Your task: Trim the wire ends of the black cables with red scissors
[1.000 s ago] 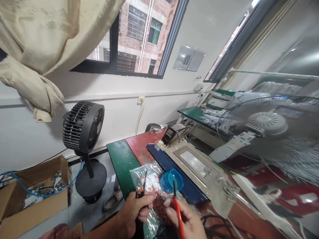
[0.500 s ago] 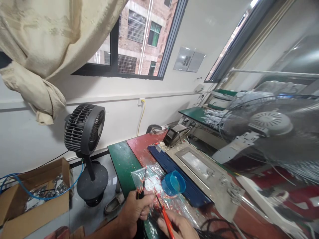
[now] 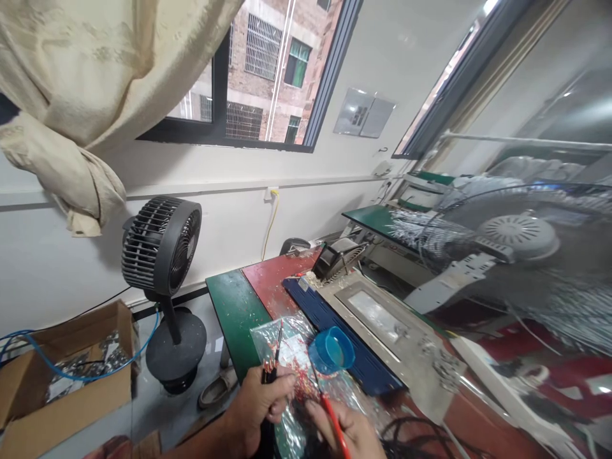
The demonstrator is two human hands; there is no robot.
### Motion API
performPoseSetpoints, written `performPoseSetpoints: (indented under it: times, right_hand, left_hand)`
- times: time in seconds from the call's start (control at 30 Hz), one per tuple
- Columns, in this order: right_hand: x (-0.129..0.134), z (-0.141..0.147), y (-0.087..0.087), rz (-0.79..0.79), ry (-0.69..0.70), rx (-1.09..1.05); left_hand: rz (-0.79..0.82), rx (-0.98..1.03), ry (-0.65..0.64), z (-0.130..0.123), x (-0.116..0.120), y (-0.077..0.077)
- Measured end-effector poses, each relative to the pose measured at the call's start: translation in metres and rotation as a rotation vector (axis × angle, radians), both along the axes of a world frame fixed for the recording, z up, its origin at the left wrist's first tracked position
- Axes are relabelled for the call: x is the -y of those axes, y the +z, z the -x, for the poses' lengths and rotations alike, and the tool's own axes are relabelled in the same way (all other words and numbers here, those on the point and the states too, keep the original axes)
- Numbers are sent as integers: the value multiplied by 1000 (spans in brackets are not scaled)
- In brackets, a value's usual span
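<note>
My left hand (image 3: 265, 398) is closed around a bundle of black cables (image 3: 268, 375). Their ends, with small reddish and coppery wires, stick up above the fist, and one cable reaches higher than the others. In my right hand (image 3: 347, 428) is a slim red-handled tool (image 3: 335, 417) with a thin dark shaft pointing up and left; its exact kind is unclear. Under both hands lies a clear plastic bag (image 3: 261, 335) with many small red and yellow bits (image 3: 303, 379) scattered on it. Just beyond the right hand stands a round blue container (image 3: 331, 350).
A dark blue strip (image 3: 329, 325) and a beige heating plate or machine (image 3: 382, 312) lie beyond the container. Black cables (image 3: 421, 437) coil at the right. A black fan (image 3: 162, 245) and a cardboard box (image 3: 95, 408) stand left; a large fan (image 3: 519, 237) is right.
The red-handled tool and my right hand have shifted slightly right, away from the cable ends. My left hand stays almost still with the cables.
</note>
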State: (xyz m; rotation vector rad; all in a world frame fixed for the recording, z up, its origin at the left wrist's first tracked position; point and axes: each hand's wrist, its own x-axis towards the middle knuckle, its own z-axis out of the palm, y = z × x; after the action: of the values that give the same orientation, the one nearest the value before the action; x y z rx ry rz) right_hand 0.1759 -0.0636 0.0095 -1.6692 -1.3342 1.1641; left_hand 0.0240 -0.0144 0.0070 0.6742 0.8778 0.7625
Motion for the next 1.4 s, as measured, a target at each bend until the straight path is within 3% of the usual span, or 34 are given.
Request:
performPoseSetpoints:
  times: [0.13,0.23,0.4,0.67,0.87,1.07,1.4]
  right_hand:
    - [0,2,7,94,-166,-299]
    - [1,7,9,66,-215,-437]
    - [2,10,6,10,-139,-411]
    - [3,10,8,27,-44,-414]
    - [10,17,20,90,-141,-563]
    - [11,19,21,136,-135,-673]
    - [8,22,17,74,-129,-589]
  left_hand:
    - [8,48,-61,2,4,8]
    - [-25,25,-146,3,6,13]
    - [-113,-18,-274,3,7,15]
    - [-92,-26,-253,3,9,12]
    - [-125,16,-256,2,12,15]
    - [-145,73,-300,3,12,12]
    - [-181,51,-283,2,14,16]
